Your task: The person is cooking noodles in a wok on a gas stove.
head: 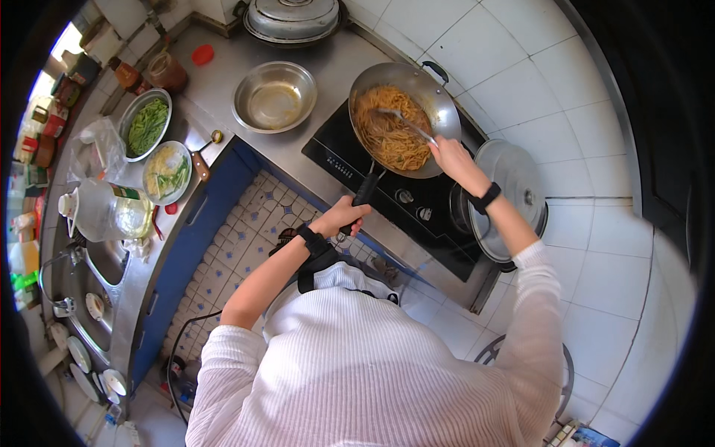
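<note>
A steel wok (438, 100) sits on the black cooktop (346, 145), holding a heap of browned shredded food (399, 139), perhaps noodles or potato shreds. My left hand (342, 215) is closed around the wok's black handle (366, 190). In my right hand (455, 162) is a metal utensil (416, 127), a spatula or spoon, its far end in the food. Left of the wok stands a steel bowl (273, 98) with residue at its bottom. Farther left are a bowl of chopped green vegetables (148, 127) and a plate of chopped garlic and green pieces (166, 172).
A large lidded pot (511, 195) stands close by my right forearm. An oil jug (111, 209), a brown-handled utensil (200, 166), jars (167, 72) and a sink (92, 313) are on the left counter. Another lidded pan (293, 19) stands at the back. White tiles (503, 67) border the cooktop.
</note>
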`<move>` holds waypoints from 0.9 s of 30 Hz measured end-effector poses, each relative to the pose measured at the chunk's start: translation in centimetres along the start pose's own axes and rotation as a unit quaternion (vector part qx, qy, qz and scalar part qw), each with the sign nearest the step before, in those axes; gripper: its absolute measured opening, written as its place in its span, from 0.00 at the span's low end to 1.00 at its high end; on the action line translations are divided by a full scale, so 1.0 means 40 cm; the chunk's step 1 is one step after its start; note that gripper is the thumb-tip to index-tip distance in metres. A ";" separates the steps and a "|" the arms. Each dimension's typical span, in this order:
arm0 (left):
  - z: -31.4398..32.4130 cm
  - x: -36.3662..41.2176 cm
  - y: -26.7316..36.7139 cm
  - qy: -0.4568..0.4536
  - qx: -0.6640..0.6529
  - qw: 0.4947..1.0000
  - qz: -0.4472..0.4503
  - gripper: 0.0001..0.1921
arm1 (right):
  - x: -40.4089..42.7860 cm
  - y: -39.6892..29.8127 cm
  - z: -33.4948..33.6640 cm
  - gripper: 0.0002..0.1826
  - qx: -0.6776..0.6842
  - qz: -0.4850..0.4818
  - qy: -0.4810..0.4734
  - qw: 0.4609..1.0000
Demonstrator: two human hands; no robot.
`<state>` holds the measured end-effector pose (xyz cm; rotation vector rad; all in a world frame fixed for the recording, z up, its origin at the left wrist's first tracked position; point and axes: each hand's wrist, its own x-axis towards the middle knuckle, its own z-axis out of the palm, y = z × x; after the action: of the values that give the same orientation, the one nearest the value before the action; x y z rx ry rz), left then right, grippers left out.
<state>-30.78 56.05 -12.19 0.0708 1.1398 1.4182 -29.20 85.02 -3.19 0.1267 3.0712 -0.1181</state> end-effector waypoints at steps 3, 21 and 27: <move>-0.004 0.005 -0.004 0.000 0.001 1.000 0.000 0.10 | 0.028 -0.039 0.014 0.16 0.014 0.041 0.000 0.999; -0.012 -0.002 -0.006 -0.010 -0.005 1.000 0.002 0.12 | -0.120 0.013 -0.083 0.17 0.053 0.067 -0.061 0.994; -0.003 -0.002 0.007 -0.018 0.002 1.000 0.012 0.12 | -0.009 0.011 0.001 0.18 0.069 0.109 0.013 0.991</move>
<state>-31.03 55.98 -12.01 0.1134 1.1166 1.4308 -28.79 85.41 -3.23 0.4735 3.0475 -0.3201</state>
